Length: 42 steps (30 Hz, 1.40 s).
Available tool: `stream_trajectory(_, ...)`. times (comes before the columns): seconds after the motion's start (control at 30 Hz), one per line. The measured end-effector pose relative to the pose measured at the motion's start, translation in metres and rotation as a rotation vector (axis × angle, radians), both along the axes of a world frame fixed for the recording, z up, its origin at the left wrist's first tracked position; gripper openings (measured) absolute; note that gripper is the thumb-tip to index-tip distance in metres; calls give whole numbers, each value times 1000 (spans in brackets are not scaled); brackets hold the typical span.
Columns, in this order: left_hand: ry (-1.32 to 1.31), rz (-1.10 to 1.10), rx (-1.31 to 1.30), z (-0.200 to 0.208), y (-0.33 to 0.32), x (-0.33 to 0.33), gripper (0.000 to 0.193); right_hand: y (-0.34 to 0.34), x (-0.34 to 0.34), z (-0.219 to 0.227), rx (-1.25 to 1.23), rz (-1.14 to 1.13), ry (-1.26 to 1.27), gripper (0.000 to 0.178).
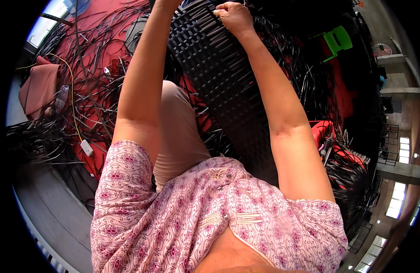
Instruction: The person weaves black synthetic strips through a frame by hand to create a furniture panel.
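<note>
Red floor matting (98,27) spreads under a thick scatter of loose black plastic strips (89,98), with grey concrete floor (50,214) nearer the person. The right hand (235,17) is curled into a fist at the top edge of a large black woven panel of flat plastic strands (219,86), fingers closed on a strand of the weave. The left hand (166,3) reaches the same top edge but runs out of the picture at the rim, so whether it is closed or spread cannot be told. Both bare forearms rise from the short sleeves of a pink patterned blouse (210,218). The woven panel leans across the person's lap, beside a knee in beige trousers (180,132). Left of the arms, a yellow cable (73,95) runs over the strips to a small white plug block (86,147), and a folded brown cloth (39,86) lies near the matting's edge. A green plastic chair (338,41) stands well apart at the upper right.
</note>
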<state>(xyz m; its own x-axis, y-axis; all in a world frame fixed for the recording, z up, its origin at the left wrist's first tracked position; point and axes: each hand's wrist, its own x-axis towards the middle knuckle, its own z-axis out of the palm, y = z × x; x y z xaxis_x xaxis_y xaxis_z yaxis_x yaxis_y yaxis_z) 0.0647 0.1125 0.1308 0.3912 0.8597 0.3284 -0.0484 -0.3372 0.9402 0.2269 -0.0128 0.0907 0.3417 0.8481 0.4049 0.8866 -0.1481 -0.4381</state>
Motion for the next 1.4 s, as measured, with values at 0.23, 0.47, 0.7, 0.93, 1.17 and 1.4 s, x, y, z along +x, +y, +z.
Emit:
stream_trajectory(0.23, 280, -55, -52, -76, -3, -3, 23, 4, -7, 8, -132, 87, 30, 29)
stream_trajectory(0.47, 461, -147, 156, -77, -3, -16, 20, -12, -4, 8, 27, 37, 309, 25)
stream_trajectory(0.7, 620, -181, 412, -70, -25, -1, 26, -8, -1, 1, 47, 131, 529, 21)
stream_trajectory(0.93, 701, -113, 480, -68, -33, 9, 28, -11, 1, 1, 43, 170, 782, 19)
stream_trajectory(1.17, 591, -135, 477, -68, -29, 7, 26, -8, 9, -3, 9, 168, 743, 17)
stream_trajectory(1.4, 553, -157, 415, -68, -30, 7, 24, -16, 16, -4, 18, 174, 783, 15)
